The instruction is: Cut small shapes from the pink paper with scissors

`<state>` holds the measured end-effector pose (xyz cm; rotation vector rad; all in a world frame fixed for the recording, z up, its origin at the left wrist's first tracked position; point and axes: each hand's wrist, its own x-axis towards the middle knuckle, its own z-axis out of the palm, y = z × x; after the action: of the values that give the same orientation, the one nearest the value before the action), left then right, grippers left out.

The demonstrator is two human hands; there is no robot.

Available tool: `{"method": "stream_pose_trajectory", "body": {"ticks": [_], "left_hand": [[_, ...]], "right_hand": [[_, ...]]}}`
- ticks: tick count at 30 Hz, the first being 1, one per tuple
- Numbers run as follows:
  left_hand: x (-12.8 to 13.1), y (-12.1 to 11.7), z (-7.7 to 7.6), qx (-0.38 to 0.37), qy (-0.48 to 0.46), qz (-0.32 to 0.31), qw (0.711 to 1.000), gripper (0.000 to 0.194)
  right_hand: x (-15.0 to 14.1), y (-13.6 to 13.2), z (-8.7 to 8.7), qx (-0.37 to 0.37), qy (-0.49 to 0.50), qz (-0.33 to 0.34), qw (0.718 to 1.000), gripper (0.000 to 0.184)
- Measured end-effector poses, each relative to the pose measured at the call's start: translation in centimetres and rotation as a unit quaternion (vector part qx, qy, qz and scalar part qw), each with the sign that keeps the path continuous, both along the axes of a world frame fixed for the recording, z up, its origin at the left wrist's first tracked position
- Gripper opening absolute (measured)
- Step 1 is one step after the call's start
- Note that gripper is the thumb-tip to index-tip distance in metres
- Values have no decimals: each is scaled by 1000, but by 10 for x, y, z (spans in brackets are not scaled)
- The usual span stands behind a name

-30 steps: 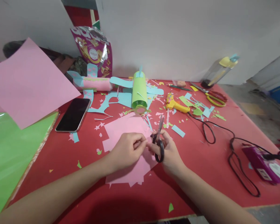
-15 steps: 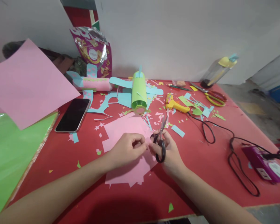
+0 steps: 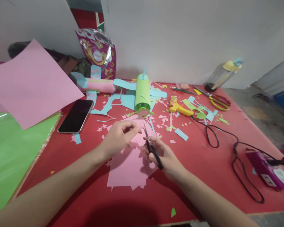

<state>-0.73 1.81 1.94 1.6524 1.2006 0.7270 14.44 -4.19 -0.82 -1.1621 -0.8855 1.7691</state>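
My left hand (image 3: 120,136) is closed in a pinch above the pink paper sheet (image 3: 125,173). A small piece of pink paper (image 3: 141,128) seems to be at its fingertips, hard to tell from the pink behind it. My right hand (image 3: 164,154) grips black-handled scissors (image 3: 153,153), their blades pointing up and away, close to the left fingertips. The blades look nearly closed. Beyond the hands lies a green paper-covered tube (image 3: 142,90) with light blue wings. A pink tube (image 3: 100,85) with blue fins lies to its left.
A phone (image 3: 76,116) and large pink sheet (image 3: 35,85) are on the left. Paper scraps surround a yellow glue gun (image 3: 180,107), its cord running toward a purple power box (image 3: 269,170). Pliers (image 3: 219,102) and a clear bottle (image 3: 221,75) stand or lie at the back right.
My left hand has moved up and left, away from the right hand. The scissors have turned, their blades now tilting leftward toward the left fingertips. The view has shifted slightly.
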Motion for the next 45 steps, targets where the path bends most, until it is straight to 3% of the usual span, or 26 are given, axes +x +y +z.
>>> {"method": "stream_pose_trajectory", "body": {"ticks": [4, 10, 18, 45], "left_hand": [[-1, 2, 2, -6, -4, 1, 1000, 18], [-3, 3, 4, -57, -38, -43, 997, 20], [-4, 4, 10, -103, -63, -71, 990, 20], [-7, 7, 8, -128, -86, -107, 982, 18]], "right_hand": [[3, -1, 0, 6, 28, 38, 999, 55], [6, -2, -2, 41, 60, 47, 996, 51], [6, -2, 1, 25, 73, 53, 996, 54], [8, -1, 4, 42, 49, 78, 995, 52]]}}
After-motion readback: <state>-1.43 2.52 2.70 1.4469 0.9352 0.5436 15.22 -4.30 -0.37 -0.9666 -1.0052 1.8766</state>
